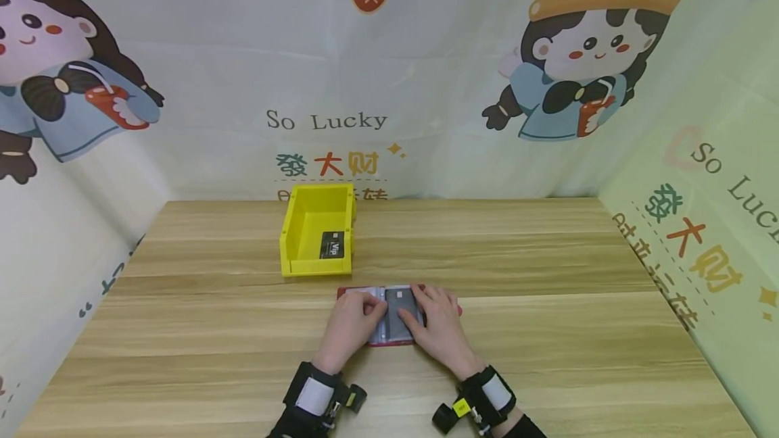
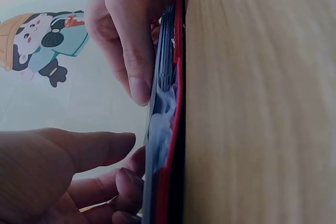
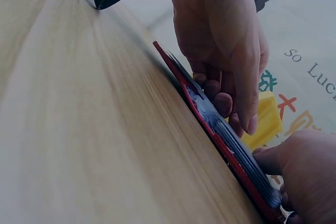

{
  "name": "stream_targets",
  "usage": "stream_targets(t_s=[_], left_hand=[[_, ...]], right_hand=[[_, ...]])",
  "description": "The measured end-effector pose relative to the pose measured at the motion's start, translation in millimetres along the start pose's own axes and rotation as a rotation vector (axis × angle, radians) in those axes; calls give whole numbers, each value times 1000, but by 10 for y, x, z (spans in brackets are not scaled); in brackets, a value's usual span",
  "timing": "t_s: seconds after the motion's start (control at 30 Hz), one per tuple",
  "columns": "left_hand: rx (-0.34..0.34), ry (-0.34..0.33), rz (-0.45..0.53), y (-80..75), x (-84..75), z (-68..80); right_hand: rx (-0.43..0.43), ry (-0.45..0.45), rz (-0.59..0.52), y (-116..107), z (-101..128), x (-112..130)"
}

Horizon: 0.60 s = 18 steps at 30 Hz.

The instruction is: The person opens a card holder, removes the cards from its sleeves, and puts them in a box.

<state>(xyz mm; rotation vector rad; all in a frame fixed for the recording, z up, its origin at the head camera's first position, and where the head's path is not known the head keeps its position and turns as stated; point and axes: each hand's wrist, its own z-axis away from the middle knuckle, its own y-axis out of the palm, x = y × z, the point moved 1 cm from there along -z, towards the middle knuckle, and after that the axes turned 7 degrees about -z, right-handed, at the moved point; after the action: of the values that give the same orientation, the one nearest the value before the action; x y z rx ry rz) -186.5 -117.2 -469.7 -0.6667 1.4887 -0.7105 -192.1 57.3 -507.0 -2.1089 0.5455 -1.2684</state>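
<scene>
A red-covered card holder lies spread on the table, its clear sleeves stacked in both halves. A dark grey card with a chip sits on its right page. My left hand is over the left page, fingers loosely curled and fingertips at the middle fold beside the card. In the left wrist view, the thumb of that hand stands apart from its fingers. My right hand grips the holder's right side, thumb on the card and fingers over the far edge. A pink tab pokes out beyond it.
Behind the holder, slightly left, stands a yellow bin with a black Vip card inside. Wood-grain table surrounds the holder. A printed cloth hangs at the back and sides.
</scene>
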Motion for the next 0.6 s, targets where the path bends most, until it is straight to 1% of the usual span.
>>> stream_targets(t_s=[0.37,0.53,0.6], left_hand=[[-18,-7,-23,6,-9,8],[0,-19,-1,14,10,-5],[15,-35,13,17,15,-9]], right_hand=[[6,11,-18,-2,1,-2],[8,4,-18,8,-1,-18],[9,2,-19,11,-1,-23]])
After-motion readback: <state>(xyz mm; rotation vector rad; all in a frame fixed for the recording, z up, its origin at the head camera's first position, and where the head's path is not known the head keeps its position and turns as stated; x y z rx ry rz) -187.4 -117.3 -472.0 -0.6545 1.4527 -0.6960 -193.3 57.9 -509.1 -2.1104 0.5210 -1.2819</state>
